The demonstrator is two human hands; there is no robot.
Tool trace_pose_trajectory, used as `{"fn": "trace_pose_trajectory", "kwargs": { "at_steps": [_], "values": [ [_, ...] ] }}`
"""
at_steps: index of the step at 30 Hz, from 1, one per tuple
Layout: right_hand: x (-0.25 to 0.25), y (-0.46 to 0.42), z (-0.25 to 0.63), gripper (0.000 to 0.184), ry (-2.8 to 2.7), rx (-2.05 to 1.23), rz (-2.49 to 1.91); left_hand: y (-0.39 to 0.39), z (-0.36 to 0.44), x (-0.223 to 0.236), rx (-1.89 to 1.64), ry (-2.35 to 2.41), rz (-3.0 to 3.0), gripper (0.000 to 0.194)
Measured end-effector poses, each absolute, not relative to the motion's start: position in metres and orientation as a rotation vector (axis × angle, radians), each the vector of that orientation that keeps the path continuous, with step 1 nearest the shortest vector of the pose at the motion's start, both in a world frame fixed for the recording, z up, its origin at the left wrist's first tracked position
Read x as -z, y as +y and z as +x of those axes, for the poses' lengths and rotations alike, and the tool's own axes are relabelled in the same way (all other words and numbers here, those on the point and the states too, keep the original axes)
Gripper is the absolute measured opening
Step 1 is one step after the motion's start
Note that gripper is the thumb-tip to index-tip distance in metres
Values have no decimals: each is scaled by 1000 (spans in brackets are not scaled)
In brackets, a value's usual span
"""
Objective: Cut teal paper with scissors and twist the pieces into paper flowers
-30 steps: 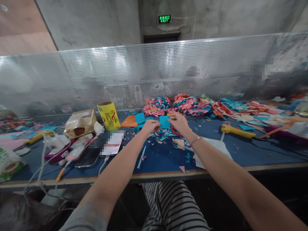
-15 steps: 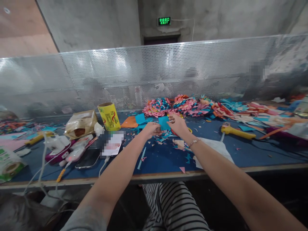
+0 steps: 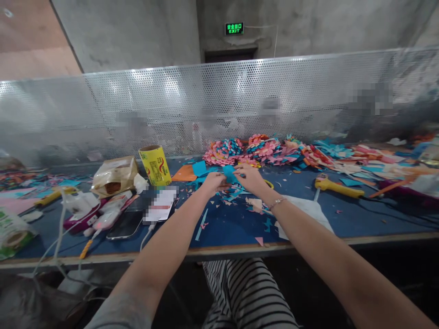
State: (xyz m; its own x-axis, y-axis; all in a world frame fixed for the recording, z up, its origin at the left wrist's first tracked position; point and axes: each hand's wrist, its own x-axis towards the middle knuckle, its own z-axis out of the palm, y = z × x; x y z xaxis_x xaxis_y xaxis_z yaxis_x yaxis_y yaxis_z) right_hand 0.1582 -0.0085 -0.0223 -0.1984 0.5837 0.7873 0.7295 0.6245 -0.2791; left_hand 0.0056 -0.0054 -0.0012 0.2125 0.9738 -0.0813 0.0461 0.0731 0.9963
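A small blue piece of paper (image 3: 228,172) is held up between my two hands over the middle of the table. My left hand (image 3: 215,183) pinches its left side, fingers closed. At its right edge, the fingertips of my right hand (image 3: 249,177) close on the same paper. Beneath and around my hands lie blue paper scraps (image 3: 236,194), and a yellow ring-shaped handle (image 3: 269,184) shows partly behind my right wrist. Just left of them are a blue sheet (image 3: 199,168) and an orange sheet (image 3: 185,173).
Pink and blue paper clusters (image 3: 222,153) line the back under a perforated metal screen (image 3: 164,100). To the right lies a yellow-handled glue gun (image 3: 339,188) with a cord. A yellow tube (image 3: 155,165), a paper bag (image 3: 115,176), a phone (image 3: 125,225) and cables occupy the left.
The blue paper has tilted or folded, so less of its face shows between my hands. My right hand has shifted slightly left, toward my left hand.
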Motion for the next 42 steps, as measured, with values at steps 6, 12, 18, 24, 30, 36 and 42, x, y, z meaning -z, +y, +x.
{"fn": "trace_pose_trajectory", "kwargs": {
  "at_steps": [6,12,18,24,30,36,42],
  "values": [
    [21,-17,156,19,-2052,174,-949,-3,4,-3,-1164,1066,1226,7],
    [21,-20,156,19,-2092,184,-916,-5,4,-7,-1238,1055,1236,28],
    [19,-24,154,21,-2109,151,-915,-5,3,-6,-1307,1143,1445,23],
    [16,-25,152,18,-2060,87,-892,-3,1,-6,-1321,1203,1564,8],
    [14,-13,159,19,-1601,23,-1011,-1,1,-5,-1301,1180,1652,7],
    [19,2,167,39,-1416,-293,-1146,-2,2,-6,-1357,1043,1517,5],
    [19,-9,158,45,-1690,-74,-1038,0,3,-4,-1369,1002,1450,5]
  ]
}}
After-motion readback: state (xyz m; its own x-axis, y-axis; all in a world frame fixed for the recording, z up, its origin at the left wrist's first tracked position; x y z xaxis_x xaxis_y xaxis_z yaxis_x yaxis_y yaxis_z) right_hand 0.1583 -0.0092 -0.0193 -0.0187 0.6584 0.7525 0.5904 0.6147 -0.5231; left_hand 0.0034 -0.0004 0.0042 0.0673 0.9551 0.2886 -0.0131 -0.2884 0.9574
